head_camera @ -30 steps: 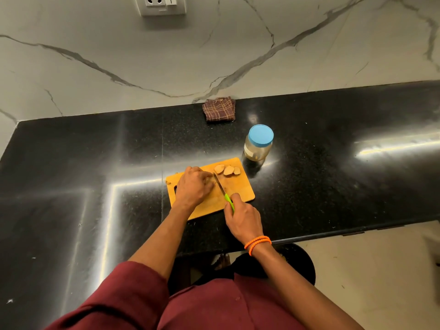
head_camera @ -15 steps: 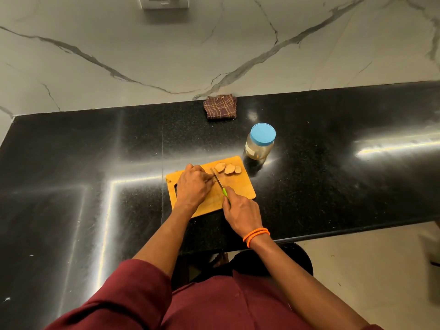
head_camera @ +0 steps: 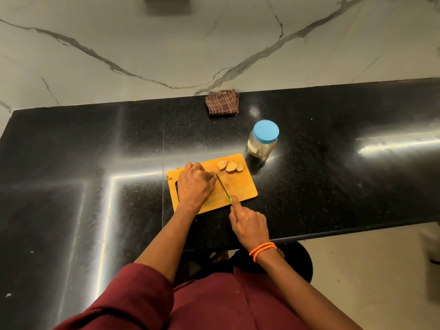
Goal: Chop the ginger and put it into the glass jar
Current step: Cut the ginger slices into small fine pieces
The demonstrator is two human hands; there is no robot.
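Observation:
An orange cutting board [head_camera: 242,186] lies on the black counter. Three cut ginger slices [head_camera: 230,166] sit at its far edge. My left hand [head_camera: 195,184] lies curled over the board's left half, fingertips against the blade; the ginger piece under it is hidden. My right hand [head_camera: 248,223] grips the green handle of a small knife [head_camera: 223,188], whose blade slants across the board beside my left fingertips. A glass jar [head_camera: 262,141] with a blue lid stands closed just beyond the board's far right corner.
A folded brown checked cloth [head_camera: 222,102] lies against the marble wall at the back. The black counter [head_camera: 71,163] extends wide to the left and right. Its front edge runs just behind my right wrist, with a dark stool [head_camera: 300,260] below.
My right hand has drawn the knife back toward me, so more blade shows on the board. The left hand and the slices have stayed put.

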